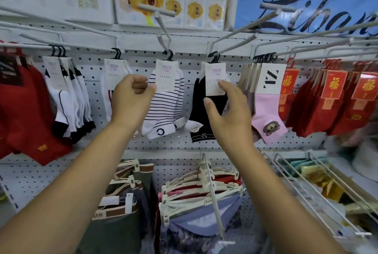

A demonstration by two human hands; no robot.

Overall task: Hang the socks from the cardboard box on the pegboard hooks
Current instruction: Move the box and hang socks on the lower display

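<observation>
striped socks (163,98) at centre frame, already on a pegboard hook (163,36) by a black hanger, card label up. black socks (206,114) just right of centre, likewise hung from the neighbouring hook (231,38).

left hand (131,98) centre-left, loosely curled, fingertips (150,88) touching the left edge of the striped pair's label; pinching or only steadying, cannot tell. right hand (227,110) right of centre, half open, fingertips against the black pair's label, thumb (208,104) spread below over the sock; looks like a light touch, not a firm grip.

more hung stock along the same row: white and black socks (67,94) at left, a white pair (110,90) beside them, pink bear socks (266,114) at right, red packs (327,98) far right. pegboard (143,143) behind, several upper hooks bare.

judged from this: at least two pairs placed, hands apparently straightening them. cardboard box not in view, so how many socks remain cannot be told. likely next: letting go, reaching back for another pair.
</observation>
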